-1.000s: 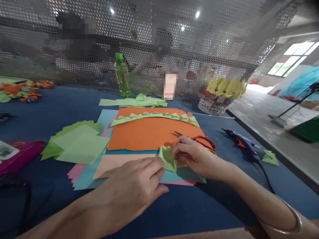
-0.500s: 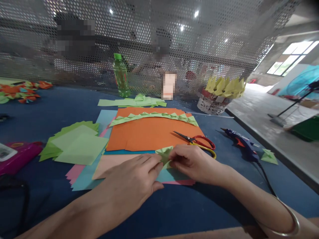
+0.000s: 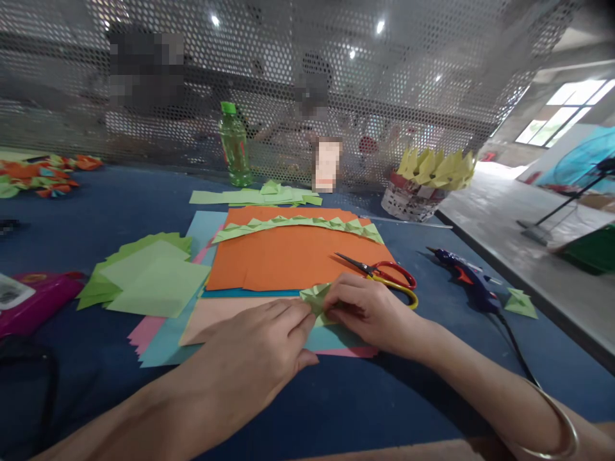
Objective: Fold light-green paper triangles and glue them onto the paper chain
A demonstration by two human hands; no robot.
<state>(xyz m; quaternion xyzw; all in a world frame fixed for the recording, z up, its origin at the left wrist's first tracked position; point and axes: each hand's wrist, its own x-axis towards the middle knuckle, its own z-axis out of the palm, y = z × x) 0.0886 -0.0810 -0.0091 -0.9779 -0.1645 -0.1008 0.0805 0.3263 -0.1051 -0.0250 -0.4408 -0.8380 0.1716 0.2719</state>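
Note:
A small folded light-green paper lies on the stacked coloured sheets in front of me. My right hand is closed in a pinch on its right side and partly covers it. My left hand lies almost flat, fingertips touching the paper's left edge and the thumb held apart. Red-and-yellow-handled scissors rest just beyond my right hand on the orange sheets. Across those sheets curves a light-green strip of folded points.
Left lie green paper squares and a magenta device. Right are a glue gun with its cord and another folded green piece. Behind stand a green bottle and a basket with yellow points, before a perforated metal screen.
My right hand's fingers have shifted slightly up and left over the green paper, covering more of it. The left hand stays nearly where it was.

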